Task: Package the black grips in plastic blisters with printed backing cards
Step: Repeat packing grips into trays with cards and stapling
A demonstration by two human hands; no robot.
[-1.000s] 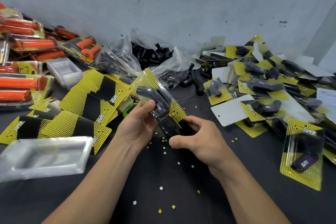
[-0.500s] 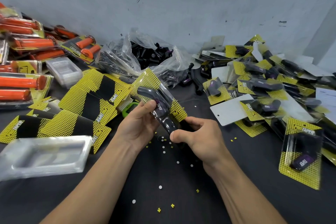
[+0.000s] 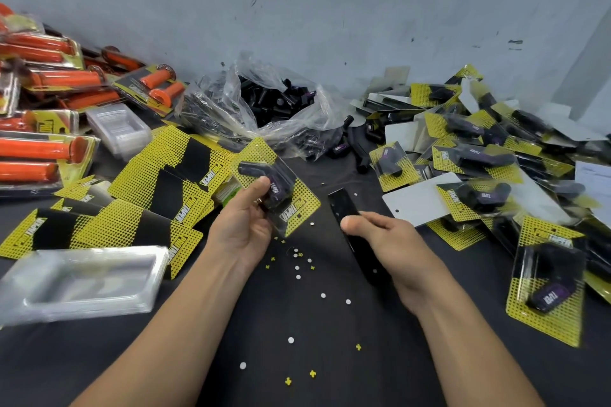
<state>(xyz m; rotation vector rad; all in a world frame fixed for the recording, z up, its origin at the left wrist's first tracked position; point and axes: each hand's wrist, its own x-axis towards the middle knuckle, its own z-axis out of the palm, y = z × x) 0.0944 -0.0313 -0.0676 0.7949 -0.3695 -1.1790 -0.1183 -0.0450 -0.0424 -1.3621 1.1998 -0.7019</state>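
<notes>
- Black grip (image 3: 253, 171) sits inside a clear blister (image 3: 287, 175) against a yellow printed card (image 3: 299, 205), all held above the table (image 3: 363, 373).
- Left hand (image 3: 241, 228) pinches this pack, thumb on the front and fingers behind.
- Right hand (image 3: 390, 241) is curled round a long black tool (image 3: 344, 205), thumb on top; the tool is just beside the pack and not touching it.
- Small punched bits (image 3: 297, 268) lie scattered below both hands.
- Judgement: the fastening step is in hand. Whether this pack is already fastened cannot be told.
- Next move, if it is unfastened: bring the card edge squarely into the tool's mouth, keeping blister and card aligned. Otherwise, place it on the finished packs (image 3: 476, 155) at right.
- Loose grips wait in the bag (image 3: 277, 99).
</notes>
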